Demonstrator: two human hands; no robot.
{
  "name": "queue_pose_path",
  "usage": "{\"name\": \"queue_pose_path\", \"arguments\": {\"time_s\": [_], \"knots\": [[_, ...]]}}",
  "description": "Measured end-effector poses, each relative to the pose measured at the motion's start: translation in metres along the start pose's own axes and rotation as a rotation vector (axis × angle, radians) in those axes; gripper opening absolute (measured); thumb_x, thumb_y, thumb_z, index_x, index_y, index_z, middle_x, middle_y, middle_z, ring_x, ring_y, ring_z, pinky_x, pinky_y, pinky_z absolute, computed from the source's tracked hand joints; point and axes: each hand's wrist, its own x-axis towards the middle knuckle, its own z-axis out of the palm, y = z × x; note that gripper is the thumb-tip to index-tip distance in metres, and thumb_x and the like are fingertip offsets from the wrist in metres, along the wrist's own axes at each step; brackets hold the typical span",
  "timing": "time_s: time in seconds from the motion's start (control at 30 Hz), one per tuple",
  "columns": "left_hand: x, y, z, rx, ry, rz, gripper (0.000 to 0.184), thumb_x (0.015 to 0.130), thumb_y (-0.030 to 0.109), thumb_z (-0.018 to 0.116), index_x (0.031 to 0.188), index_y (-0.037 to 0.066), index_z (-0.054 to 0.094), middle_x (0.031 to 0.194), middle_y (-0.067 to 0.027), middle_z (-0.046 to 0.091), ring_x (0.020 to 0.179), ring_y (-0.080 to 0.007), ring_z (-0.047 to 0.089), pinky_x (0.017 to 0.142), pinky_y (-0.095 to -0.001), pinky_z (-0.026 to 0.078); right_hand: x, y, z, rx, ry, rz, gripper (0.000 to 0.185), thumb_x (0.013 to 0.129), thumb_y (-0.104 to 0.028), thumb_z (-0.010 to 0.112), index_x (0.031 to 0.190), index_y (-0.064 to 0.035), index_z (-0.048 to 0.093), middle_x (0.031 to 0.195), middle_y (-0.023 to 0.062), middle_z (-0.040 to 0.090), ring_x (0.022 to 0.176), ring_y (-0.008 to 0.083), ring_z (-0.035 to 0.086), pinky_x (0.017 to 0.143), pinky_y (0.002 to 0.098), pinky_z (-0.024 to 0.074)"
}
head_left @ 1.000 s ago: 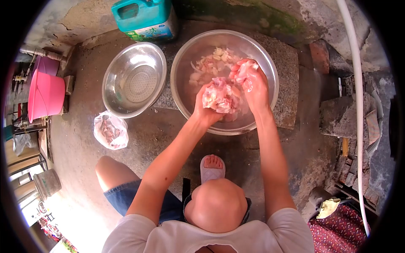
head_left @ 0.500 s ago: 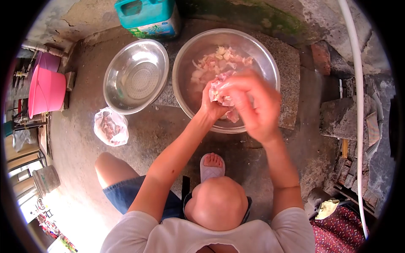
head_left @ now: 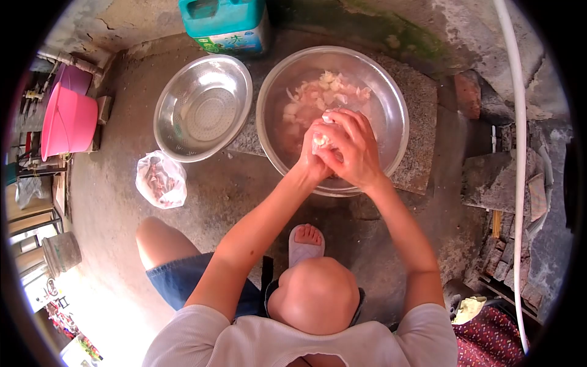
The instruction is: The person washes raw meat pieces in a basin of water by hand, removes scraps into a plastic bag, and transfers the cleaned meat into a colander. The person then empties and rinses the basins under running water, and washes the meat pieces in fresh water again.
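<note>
Left hand (head_left: 310, 154) and right hand (head_left: 356, 148) press together on meat (head_left: 321, 141) above basin (head_left: 391, 107); colander (head_left: 211, 116) left, bag (head_left: 161, 181) nearer.

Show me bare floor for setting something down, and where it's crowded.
Bare floor lies between the plastic bag and the basin, and between the pink bucket and the colander. It's crowded over the basin, where the left hand and right hand are clasped around some meat.

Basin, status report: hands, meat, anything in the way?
Left hand and right hand clasped around meat, over basin. More pieces lying in basin. Nothing visibly blocking either hand.
</note>
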Motion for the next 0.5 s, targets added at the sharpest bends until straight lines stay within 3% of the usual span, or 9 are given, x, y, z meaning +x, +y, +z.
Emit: {"name": "queue_pose_path", "arguments": {"time_s": [0.03, 0.17, 0.23, 0.4, 0.5], "knots": [[0.000, -0.001, 0.000, -0.087, -0.141, -0.033, 0.026, 0.087, 0.028, 0.039, 0.099, 0.009, 0.051, 0.096, -0.0070, 0.055, 0.093, -0.0197, 0.053, 0.079, -0.0341, 0.046, -0.001, -0.005, 0.003, -0.025, 0.037, -0.027, 0.021, 0.069, -0.015, 0.059, 0.088, -0.0068, 0.060, 0.092, 0.0071, 0.057, 0.088, 0.0286, 0.054, 0.080, 0.0376, 0.0434], [-0.006, -0.008, 0.010, 0.155, 0.141, 0.066, 0.023, 0.088, 0.025, 0.038, 0.097, 0.008, 0.051, 0.095, -0.0066, 0.055, 0.089, -0.0183, 0.053, 0.076, -0.0305, 0.047, -0.009, 0.005, 0.020, -0.051, 0.241, -0.086, 0.019, 0.059, -0.013, 0.063, 0.078, -0.0108, 0.060, 0.088, 0.0040, 0.055, 0.085, 0.0251, 0.054, 0.075, 0.0386, 0.0450], [-0.004, -0.008, 0.016, 0.215, 0.184, 0.056, 0.022, 0.088, 0.025, 0.040, 0.096, 0.008, 0.050, 0.094, -0.0062, 0.054, 0.087, -0.0175, 0.054, 0.074, -0.0297, 0.048, -0.018, 0.008, 0.020, -0.060, 0.186, -0.085, 0.044, 0.067, -0.036, 0.065, 0.103, -0.0125, 0.057, 0.094, 0.0113, 0.061, 0.089, 0.0324, 0.057, 0.077, 0.0386, 0.0448], [0.004, -0.013, 0.002, 0.150, 0.126, 0.033, 0.020, 0.086, 0.025, 0.040, 0.096, 0.009, 0.049, 0.093, -0.0061, 0.054, 0.086, -0.0164, 0.054, 0.073, -0.0283, 0.048, -0.018, 0.012, 0.024, -0.034, 0.303, -0.097, 0.018, 0.058, -0.011, 0.061, 0.077, -0.0095, 0.060, 0.087, 0.0050, 0.055, 0.085, 0.0246, 0.054, 0.073, 0.0380, 0.0454], [0.002, -0.012, 0.003, 0.145, 0.066, -0.015, 0.021, 0.087, 0.025, 0.040, 0.098, 0.010, 0.048, 0.095, -0.0058, 0.054, 0.088, -0.0160, 0.053, 0.074, -0.0278, 0.048, -0.020, 0.017, 0.025, -0.048, 0.337, -0.152, 0.017, 0.060, -0.012, 0.061, 0.077, -0.0087, 0.059, 0.087, 0.0061, 0.056, 0.086, 0.0250, 0.054, 0.075, 0.0366, 0.0442]]}}
